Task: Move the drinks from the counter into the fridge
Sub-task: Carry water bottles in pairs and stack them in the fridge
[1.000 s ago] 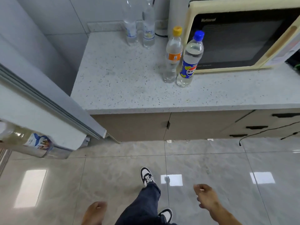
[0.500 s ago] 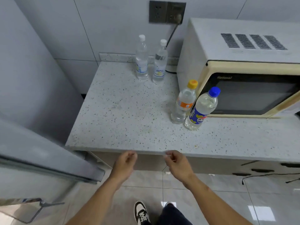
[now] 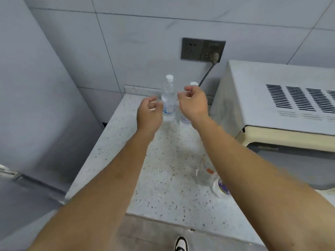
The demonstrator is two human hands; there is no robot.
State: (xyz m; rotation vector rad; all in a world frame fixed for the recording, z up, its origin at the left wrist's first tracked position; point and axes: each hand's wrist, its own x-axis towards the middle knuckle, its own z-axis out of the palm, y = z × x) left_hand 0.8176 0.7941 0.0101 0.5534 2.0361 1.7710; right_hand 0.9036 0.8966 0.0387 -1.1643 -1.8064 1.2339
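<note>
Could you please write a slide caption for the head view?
Both hands, left and right, reach for two water bottles on the counter.

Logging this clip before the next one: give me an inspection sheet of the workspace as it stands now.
Surface: speckled counter, bare in the middle.
Job's things: two white-capped water bottles at the back wall; two more bottles mostly hidden behind the right forearm.
Clutter: nothing seen.
Hands: left hand and right hand reach toward the back bottles, fingers loosely curled, holding nothing.
Cables: plugged cord from wall socket.
Surroundings: microwave right; fridge left.
</note>
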